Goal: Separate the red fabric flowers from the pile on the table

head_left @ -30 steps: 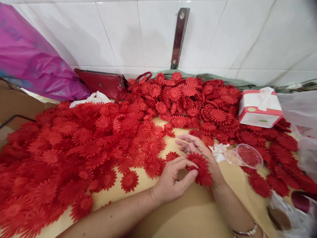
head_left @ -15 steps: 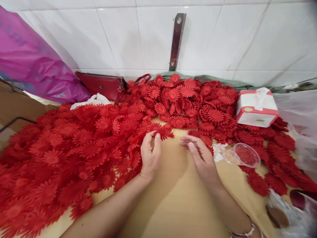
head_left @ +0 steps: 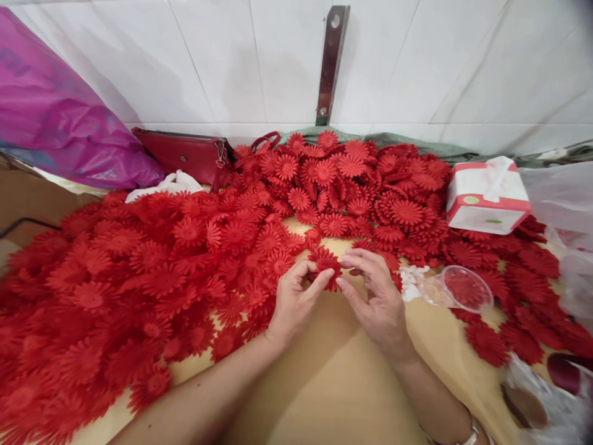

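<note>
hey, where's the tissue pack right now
In the head view, the tissue pack is toward the right, resting on red flowers, just beyond the clear cup.

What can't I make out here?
Head view:
Underside of the flower in the left hand: hidden by its own petals.
Whether the right hand touches that flower: too close to tell.
Purple bag: cut off by the left edge.
White scraps: too small to identify.
</note>
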Available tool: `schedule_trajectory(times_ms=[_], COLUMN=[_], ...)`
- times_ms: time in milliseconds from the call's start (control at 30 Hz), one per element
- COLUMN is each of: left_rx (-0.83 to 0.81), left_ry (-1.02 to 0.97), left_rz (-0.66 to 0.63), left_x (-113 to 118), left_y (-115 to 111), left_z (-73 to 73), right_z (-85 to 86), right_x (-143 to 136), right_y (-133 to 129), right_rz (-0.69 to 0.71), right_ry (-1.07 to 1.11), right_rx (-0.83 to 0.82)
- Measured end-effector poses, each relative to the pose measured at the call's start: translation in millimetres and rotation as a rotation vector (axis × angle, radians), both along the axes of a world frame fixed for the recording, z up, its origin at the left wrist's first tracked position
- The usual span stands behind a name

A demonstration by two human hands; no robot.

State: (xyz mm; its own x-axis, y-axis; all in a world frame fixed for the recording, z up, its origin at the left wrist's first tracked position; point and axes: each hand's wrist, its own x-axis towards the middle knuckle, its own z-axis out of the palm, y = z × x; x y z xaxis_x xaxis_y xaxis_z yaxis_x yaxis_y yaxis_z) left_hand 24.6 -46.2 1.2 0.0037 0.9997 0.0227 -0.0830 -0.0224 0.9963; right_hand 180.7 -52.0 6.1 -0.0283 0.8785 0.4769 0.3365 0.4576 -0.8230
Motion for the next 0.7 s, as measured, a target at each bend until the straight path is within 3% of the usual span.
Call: schedule_trajectory(times_ms=[267, 500, 700], left_rx=[0.025, 0.105, 0.044], left_ry=[-0.004, 0.143, 0.039], left_rz=[-0.09, -0.124, -0.061], left_x=[0.1, -0.7, 0.0], left_y=[-0.4, 0.0, 0.2], left_z=[6.9, 8.8, 5.4], right_z=[5.0, -3.0, -10.1], right_x=[1.5, 3.9, 13.0], right_y=[1.3, 2.4, 8.7], right_rz=[-0.044, -0.024, -0.133], right_ry=[-0.005, 0.245, 0.435], right_rx=[-0.022, -0.257, -0.316])
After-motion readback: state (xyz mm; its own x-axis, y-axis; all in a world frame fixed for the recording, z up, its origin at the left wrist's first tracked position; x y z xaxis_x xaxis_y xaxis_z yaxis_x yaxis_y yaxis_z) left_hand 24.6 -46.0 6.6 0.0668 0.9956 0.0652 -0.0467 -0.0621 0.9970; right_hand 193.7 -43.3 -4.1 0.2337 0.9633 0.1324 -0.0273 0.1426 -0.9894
